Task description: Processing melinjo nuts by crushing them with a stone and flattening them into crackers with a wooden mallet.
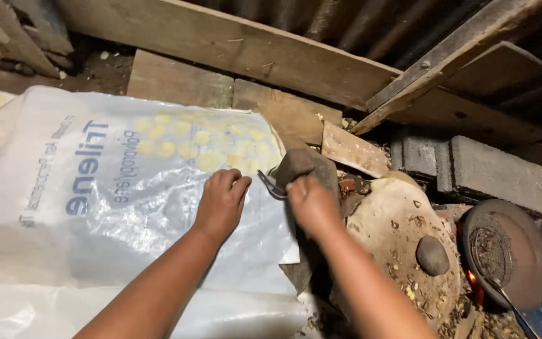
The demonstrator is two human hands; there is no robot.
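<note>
Bare earth floor, dark and littered with crumbs, shows at upper left of the frame. Rough wooden planks lie across it along the top. A large white plastic sack with blue print is spread flat over the left half; small pale yellow discs sit on it near upper centre. Grey concrete blocks rest at right. A round flat grinding stone lies at lower right centre, a dark rounded pebble on top. A round metal pan sits at far right.
</note>
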